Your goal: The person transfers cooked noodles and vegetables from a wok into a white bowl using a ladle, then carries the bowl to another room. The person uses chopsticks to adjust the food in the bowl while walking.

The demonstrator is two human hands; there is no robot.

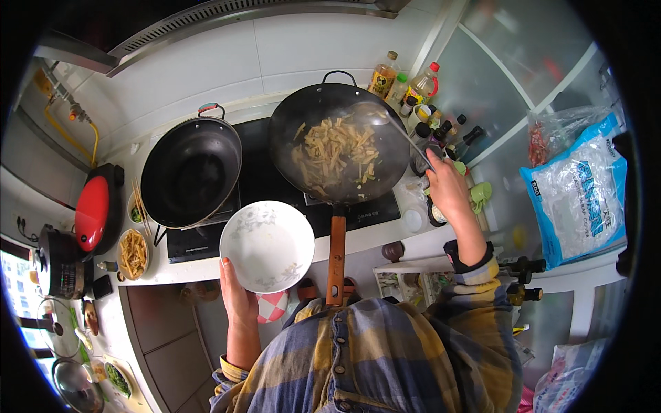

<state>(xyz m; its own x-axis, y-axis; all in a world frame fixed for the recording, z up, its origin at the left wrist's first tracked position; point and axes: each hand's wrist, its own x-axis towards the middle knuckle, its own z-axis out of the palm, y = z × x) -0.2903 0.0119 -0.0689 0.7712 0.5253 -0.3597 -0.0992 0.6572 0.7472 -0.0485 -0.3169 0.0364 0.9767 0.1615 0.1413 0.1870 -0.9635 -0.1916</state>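
My left hand point(238, 297) grips the near left rim of a white bowl point(266, 247), tilted so its inside faces me. Grey floral decoration shows inside the bowl, and no food can be seen in it. In my right hand point(448, 186) is the handle of a metal wok ladle or turner point(408, 135). Its head rests at the upper right inside a dark wok point(289, 111) and is blurred by steam. Pale brown strips of food point(335, 147) with bits of green lie in that wok. The wok's wooden handle point(336, 253) points toward me.
A second dark pan point(186, 170) sits left on the black cooktop point(253, 155). A bowl of similar strips point(133, 253), chopsticks point(140, 206) and a red appliance point(93, 211) are farther left. Bottles point(384, 77) crowd the right back, beside a frosted panel point(496, 67).
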